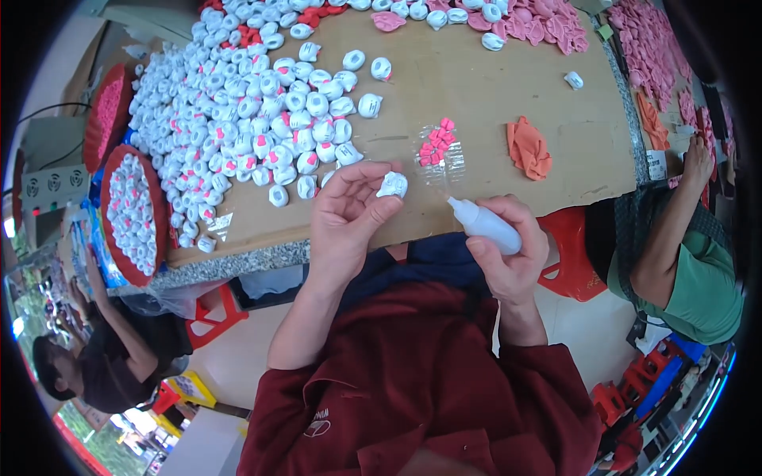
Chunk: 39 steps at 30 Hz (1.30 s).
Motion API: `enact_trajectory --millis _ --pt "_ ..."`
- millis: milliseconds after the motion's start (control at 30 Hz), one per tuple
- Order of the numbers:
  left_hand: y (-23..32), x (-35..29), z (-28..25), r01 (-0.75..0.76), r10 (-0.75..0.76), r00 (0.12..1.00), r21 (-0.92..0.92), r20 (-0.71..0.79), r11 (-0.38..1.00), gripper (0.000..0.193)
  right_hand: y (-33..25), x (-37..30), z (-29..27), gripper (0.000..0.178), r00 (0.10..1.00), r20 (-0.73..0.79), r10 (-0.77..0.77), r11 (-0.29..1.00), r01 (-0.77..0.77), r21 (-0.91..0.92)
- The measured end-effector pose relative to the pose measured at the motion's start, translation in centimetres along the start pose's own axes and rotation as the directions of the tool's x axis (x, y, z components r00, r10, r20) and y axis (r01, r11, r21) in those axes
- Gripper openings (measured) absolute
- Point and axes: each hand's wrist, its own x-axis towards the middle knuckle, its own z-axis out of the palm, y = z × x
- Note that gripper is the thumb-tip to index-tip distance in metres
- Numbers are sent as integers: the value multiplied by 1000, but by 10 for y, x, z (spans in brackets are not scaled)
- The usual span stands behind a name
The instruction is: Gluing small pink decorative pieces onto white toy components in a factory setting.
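Observation:
Between the thumb and fingers of my left hand [349, 210] is a small white molded animal-head piece [392, 185], held over the front part of the table. My right hand [512, 254] is wrapped round a white squeeze bottle [490, 228], its narrow nozzle tilted up and to the left, apart from the piece. Just beyond the nozzle, a cluster of small pink pieces [438, 143] lies on clear tape [452, 168] stuck to the tabletop. To the left spreads a large heap of white head pieces [262, 103], many with a pink bow.
An orange crumpled cloth [529, 149] lies right of the pink pieces. One white piece [573, 79] sits alone farther off. Red bowls hold white pieces [131, 214] and pink bits [107, 119]. Pink items [548, 24] lie at the back. Co-workers [675, 262] sit at both sides.

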Motion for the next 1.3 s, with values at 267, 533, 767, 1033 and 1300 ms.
enact_trajectory --millis 267,533,767,1033,1300 --pt "-4 -9 -14 -83 78 995 77 62 994 40 -8 -1 2 33 1000 -28 1 1000 -1 8" --pt "-3 -10 -11 -55 51 998 85 47 995 47 -8 1 5 31 999 -19 30 999 -29 19" --pt "-3 -9 -11 -45 42 998 70 38 997 46 -10 0 5 32 998 -12 68 997 -68 -20" --pt "-5 -9 -11 -71 69 997 71 33 995 45 -9 2 3 32 998 -25 58 998 -58 -19" --pt "-1 -11 -9 -93 90 995 78 48 993 39 -9 3 -2 32 998 -5 65 998 -65 21"
